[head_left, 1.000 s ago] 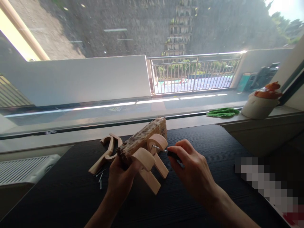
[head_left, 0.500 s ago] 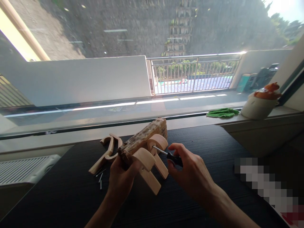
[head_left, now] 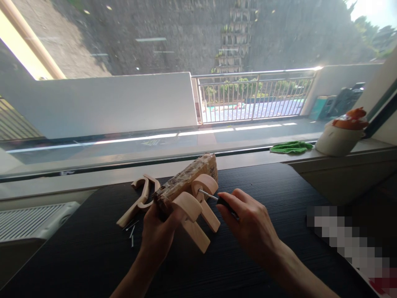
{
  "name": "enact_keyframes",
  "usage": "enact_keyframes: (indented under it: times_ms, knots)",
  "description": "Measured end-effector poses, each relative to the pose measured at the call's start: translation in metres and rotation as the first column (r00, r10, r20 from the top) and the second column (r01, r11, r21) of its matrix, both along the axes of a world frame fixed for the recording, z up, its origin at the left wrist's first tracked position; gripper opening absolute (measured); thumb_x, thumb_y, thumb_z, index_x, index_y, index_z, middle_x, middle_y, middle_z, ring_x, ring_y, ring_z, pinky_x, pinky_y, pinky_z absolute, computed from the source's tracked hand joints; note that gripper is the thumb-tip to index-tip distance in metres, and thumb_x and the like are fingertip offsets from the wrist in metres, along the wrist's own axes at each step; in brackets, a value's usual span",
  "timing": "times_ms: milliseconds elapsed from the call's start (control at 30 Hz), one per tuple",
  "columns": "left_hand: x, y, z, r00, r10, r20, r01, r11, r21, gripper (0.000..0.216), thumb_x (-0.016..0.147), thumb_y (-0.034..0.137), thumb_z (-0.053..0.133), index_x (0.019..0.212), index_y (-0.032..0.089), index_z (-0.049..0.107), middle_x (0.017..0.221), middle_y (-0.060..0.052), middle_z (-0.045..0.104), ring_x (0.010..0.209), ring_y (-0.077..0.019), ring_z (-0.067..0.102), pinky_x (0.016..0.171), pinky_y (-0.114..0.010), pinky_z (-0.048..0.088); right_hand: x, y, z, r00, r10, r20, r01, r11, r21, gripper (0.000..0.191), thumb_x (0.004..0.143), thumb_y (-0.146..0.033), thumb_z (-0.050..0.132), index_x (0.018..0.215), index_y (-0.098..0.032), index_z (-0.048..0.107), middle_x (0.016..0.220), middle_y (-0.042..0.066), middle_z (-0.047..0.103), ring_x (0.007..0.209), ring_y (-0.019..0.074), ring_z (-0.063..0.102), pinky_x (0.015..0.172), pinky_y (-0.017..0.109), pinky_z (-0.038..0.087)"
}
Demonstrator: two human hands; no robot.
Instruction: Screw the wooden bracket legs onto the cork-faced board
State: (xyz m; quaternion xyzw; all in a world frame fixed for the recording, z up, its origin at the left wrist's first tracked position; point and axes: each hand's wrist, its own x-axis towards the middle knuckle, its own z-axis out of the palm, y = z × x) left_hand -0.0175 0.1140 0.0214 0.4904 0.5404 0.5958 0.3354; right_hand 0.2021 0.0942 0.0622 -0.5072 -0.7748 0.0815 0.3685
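Observation:
My left hand (head_left: 161, 234) is closed around the near end of a rough, bark-covered block of wood (head_left: 189, 171), its thumb against a curved wooden hook (head_left: 187, 207). A second curved wooden hook (head_left: 204, 184) sits farther along the same face of the block. My right hand (head_left: 248, 215) grips the dark handle of a screwdriver (head_left: 209, 195), whose metal shaft reaches to a hole in that farther hook. The screwdriver's tip is hidden in or at the hole. Left of the block, two more curved wooden pieces (head_left: 136, 207) lie on the dark table, with several screws (head_left: 132, 236) nearby.
The dark wood-grain table (head_left: 263, 182) meets a pale window sill (head_left: 235, 159). On the sill are a green cloth (head_left: 290, 147) and a cream-coloured pot (head_left: 339, 138) with a brown top. A white radiator (head_left: 35, 219) stands at the left. A blurred patch covers the lower right.
The fingers of my right hand have wrapped further around the screwdriver handle, and the hand has turned and shifted slightly left. My left hand and the block have barely moved.

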Motion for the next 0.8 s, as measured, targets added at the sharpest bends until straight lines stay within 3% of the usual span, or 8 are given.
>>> enact_keyframes:
  times_ms: [133,233,333,467,633,733,800]
  knots:
    - [0.001,0.000,0.001,1.000,0.007,0.017,-0.007,1.000,0.007,0.031,0.066,0.029,0.070,0.092,0.015,0.062,0.078,0.000,0.065,0.066,-0.0164,0.061,0.053,-0.023,0.047,-0.003,-0.001,-0.002,0.998,0.004,-0.061,-0.008,0.998,-0.066,0.027,0.088,-0.028,0.053,0.115,-0.025,0.054,0.088,0.000,0.065,0.072,0.0143,0.060,0.065,0.025,0.042]
    - [0.003,0.000,0.005,1.000,0.010,0.010,-0.010,1.000,-0.010,0.032,0.065,0.028,0.069,0.093,0.014,0.063,0.081,-0.001,0.066,0.069,-0.0180,0.062,0.053,-0.023,0.048,-0.003,0.000,-0.002,0.994,-0.044,-0.098,0.036,0.996,-0.081,0.028,0.081,-0.019,0.059,0.108,-0.024,0.054,0.082,-0.003,0.065,0.068,0.0139,0.060,0.060,0.024,0.041]
    - [0.006,-0.001,0.010,1.000,0.000,0.006,0.000,1.000,0.002,0.037,0.063,0.029,0.070,0.096,0.014,0.064,0.088,-0.003,0.068,0.078,-0.0214,0.064,0.062,-0.025,0.051,-0.001,0.000,-0.002,0.994,-0.008,-0.109,0.006,1.000,-0.021,0.018,0.082,-0.015,0.057,0.098,-0.022,0.056,0.085,-0.001,0.064,0.075,0.0145,0.059,0.066,0.024,0.042]
    - [0.009,-0.002,0.014,1.000,-0.007,-0.013,0.007,1.000,0.001,0.040,0.062,0.029,0.070,0.099,0.015,0.064,0.093,-0.004,0.069,0.086,-0.0232,0.064,0.070,-0.027,0.052,0.002,0.001,0.000,0.995,0.000,-0.102,0.005,0.999,0.052,0.015,0.084,-0.017,0.056,0.099,-0.022,0.059,0.094,0.002,0.060,0.083,0.0154,0.056,0.072,0.025,0.043]
    - [0.008,-0.003,0.011,1.000,-0.005,0.016,0.005,1.000,-0.014,0.039,0.061,0.028,0.071,0.098,0.015,0.065,0.089,-0.004,0.070,0.078,-0.0216,0.064,0.061,-0.025,0.052,0.003,0.002,0.003,0.999,-0.042,-0.024,0.043,0.998,0.039,0.014,0.090,-0.028,0.052,0.095,-0.022,0.063,0.085,0.002,0.058,0.081,0.0168,0.055,0.069,0.027,0.040]
    - [0.007,-0.003,0.011,1.000,0.013,-0.004,-0.013,0.999,-0.029,0.035,0.059,0.027,0.070,0.092,0.015,0.065,0.084,-0.003,0.070,0.070,-0.0194,0.063,0.054,-0.022,0.049,0.002,0.002,0.002,1.000,-0.025,0.006,0.025,0.999,-0.021,0.024,0.094,-0.034,0.044,0.087,-0.022,0.063,0.076,0.001,0.057,0.070,0.0152,0.055,0.064,0.027,0.038]
    - [0.008,-0.003,0.012,0.999,0.037,-0.039,-0.038,0.999,-0.033,0.032,0.059,0.027,0.070,0.088,0.014,0.065,0.080,-0.002,0.069,0.066,-0.0183,0.063,0.052,-0.022,0.048,0.000,0.000,0.001,0.999,-0.010,-0.032,0.009,0.998,-0.057,0.018,0.093,-0.033,0.046,0.093,-0.024,0.061,0.080,0.000,0.060,0.070,0.0141,0.057,0.064,0.026,0.039]
